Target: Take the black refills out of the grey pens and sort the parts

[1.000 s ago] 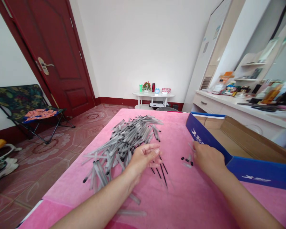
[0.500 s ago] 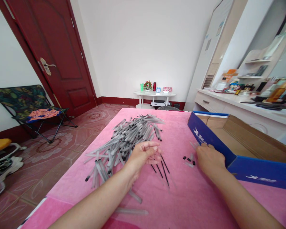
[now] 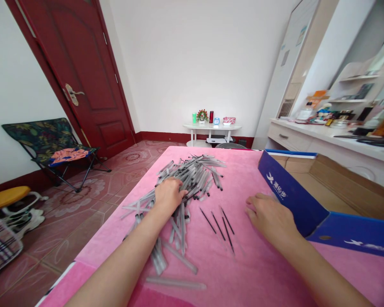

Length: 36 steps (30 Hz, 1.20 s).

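My left hand (image 3: 169, 194) reaches onto the near left part of a pile of clear pen barrels (image 3: 196, 172), many with black ends. Its thumb points right, apart from the index finger; the other fingertips are hidden, so I cannot tell whether it grips any. My right hand (image 3: 270, 215) lies low over the pink cloth (image 3: 220, 279) beside the blue box, fingers bent and slightly apart, nothing visible in them. What lies beneath its palm is hidden. Between the hands, several thin black pen refills (image 3: 223, 231) lie side by side. A loose barrel (image 3: 176, 283) lies nearest me.
An open blue cardboard box (image 3: 294, 194) stands right of my right hand. Behind it is a white dresser (image 3: 294, 135) with bottles. A small white table (image 3: 211, 127) stands by the far wall. Left on the floor are a folding chair (image 3: 48, 136) and a yellow stool (image 3: 8, 196).
My left hand has moved left and forward from above the refills onto the barrel pile. My right hand has shifted left over the spot where small black caps lay. The view has turned slightly left.
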Motion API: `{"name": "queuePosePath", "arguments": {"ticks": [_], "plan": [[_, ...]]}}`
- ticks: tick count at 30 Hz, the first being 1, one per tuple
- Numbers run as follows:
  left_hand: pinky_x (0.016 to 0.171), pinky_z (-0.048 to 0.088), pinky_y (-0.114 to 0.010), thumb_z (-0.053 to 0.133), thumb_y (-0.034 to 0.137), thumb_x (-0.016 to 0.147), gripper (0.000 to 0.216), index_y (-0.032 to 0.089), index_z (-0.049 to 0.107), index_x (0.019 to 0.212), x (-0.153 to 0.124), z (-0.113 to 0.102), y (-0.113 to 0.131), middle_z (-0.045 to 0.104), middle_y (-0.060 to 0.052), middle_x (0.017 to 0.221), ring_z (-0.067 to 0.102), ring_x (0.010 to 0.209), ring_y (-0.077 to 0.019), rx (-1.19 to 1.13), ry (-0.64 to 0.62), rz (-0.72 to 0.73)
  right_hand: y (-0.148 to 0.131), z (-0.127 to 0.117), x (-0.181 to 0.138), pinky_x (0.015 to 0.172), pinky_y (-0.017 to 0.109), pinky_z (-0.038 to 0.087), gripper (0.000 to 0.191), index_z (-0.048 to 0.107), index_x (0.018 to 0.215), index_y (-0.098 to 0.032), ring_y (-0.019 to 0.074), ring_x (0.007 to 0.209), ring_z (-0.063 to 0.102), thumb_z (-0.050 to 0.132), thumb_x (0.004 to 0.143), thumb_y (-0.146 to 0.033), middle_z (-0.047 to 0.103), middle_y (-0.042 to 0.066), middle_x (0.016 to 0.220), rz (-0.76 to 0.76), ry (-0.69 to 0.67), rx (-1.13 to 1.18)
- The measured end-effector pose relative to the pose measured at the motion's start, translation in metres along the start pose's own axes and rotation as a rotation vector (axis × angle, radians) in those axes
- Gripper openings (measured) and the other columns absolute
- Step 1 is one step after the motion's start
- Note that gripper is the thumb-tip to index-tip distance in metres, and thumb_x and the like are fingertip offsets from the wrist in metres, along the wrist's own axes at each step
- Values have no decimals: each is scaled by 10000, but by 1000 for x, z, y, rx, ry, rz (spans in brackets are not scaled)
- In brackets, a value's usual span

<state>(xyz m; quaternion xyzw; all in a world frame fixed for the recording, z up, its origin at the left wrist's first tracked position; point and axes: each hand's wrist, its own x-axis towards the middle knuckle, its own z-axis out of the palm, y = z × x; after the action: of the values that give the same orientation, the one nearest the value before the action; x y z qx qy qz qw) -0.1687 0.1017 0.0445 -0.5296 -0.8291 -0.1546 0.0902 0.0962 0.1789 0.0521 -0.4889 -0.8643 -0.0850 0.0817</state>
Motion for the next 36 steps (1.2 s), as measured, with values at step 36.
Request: {"name": "queuePosePath", "arguments": {"ticks": [36], "plan": [[444,314,-171,586,461,666,354,121,674,714,-36,-31,60,644,-57,686,465,487,-74,-1298,-776,65,-34,-6,-10,439,164,373,271,558,718,-147,67,495,488,622,702,-410,553,-18,583,280,-92,1850]]}}
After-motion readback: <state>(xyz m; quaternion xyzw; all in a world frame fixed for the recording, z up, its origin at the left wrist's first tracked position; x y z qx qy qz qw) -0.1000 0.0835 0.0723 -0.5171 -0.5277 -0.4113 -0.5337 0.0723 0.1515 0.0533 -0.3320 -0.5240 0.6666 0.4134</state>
